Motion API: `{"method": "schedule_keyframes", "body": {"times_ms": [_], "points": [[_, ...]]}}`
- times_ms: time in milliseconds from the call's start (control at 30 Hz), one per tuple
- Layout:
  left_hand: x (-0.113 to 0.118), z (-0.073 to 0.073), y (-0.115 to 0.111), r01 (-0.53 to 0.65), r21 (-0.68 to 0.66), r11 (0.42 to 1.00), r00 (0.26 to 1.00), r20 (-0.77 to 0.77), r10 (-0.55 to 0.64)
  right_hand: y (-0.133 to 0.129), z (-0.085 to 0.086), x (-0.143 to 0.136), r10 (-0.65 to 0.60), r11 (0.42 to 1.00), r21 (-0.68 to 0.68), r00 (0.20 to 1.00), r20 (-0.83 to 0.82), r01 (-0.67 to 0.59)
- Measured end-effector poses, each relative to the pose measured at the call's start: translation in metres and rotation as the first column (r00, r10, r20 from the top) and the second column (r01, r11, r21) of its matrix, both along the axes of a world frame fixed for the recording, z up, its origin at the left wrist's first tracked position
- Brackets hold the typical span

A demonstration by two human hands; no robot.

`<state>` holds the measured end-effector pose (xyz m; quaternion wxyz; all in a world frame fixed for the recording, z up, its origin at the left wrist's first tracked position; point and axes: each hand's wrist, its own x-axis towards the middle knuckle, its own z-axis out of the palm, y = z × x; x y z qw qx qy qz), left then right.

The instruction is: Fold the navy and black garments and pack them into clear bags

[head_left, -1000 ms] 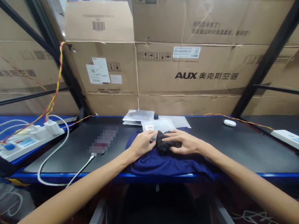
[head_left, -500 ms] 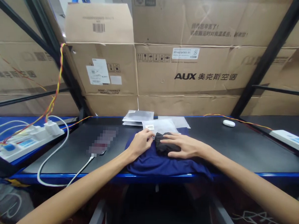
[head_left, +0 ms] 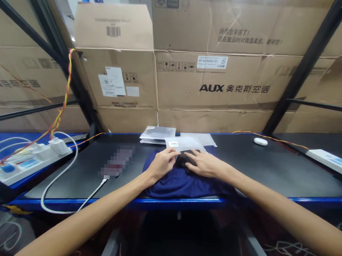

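Observation:
My left hand is closed in a pinch at the near left edge of a frosted plastic bag that bears a small barcode label. My right hand lies over a bundle of black cloth, its fingers stretched out and spread across the top. The bundle sits at the bag's near end, between my two hands; how far it reaches inside is hidden by my fingers. Both lie on a dark blue cloth spread at the table's front edge.
More frosted bags lie behind. A phone, blurred out, is left with a white cable. Power strips stand at left and right. A small white case lies back right. Cardboard walls the rear.
My right hand has shifted slightly left and away from me over the black cloth, and less of the cloth shows. My left hand has moved only slightly.

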<state>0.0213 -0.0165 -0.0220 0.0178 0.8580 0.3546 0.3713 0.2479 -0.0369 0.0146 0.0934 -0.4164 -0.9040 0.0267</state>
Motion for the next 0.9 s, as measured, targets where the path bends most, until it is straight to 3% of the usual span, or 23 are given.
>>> {"method": "schedule_keyframes", "body": {"times_ms": [100, 167, 367, 500, 833, 900], "points": [[0.001, 0.001, -0.001, 0.006, -0.089, 0.996, 0.997, 0.081, 0.001, 0.006, -0.003, -0.009, -0.168, 0.985, -0.023, 0.985, 0.048, 0.169], [0.001, 0.001, -0.002, -0.004, -0.128, 0.992, 0.992, 0.126, 0.021, 0.009, -0.004, -0.011, -0.199, 0.979, -0.042, 0.980, 0.013, 0.199], [0.001, 0.005, -0.002, -0.008, -0.137, 0.991, 0.988, 0.150, 0.029, 0.006, 0.000, 0.014, 0.017, 0.985, -0.171, 0.996, -0.088, -0.032], [0.001, 0.007, -0.003, 0.015, -0.147, 0.989, 0.986, 0.167, 0.010, 0.003, 0.001, 0.020, 0.091, 0.984, -0.150, 0.994, -0.054, -0.099], [0.000, 0.008, -0.002, 0.135, -0.177, 0.975, 0.970, 0.224, -0.094, 0.019, -0.001, -0.031, -0.114, 0.993, 0.040, 0.968, 0.221, 0.108], [0.000, 0.009, -0.002, 0.135, -0.178, 0.975, 0.971, 0.221, -0.094, 0.019, -0.002, -0.036, -0.168, 0.986, 0.052, 0.965, 0.200, 0.161]]}}
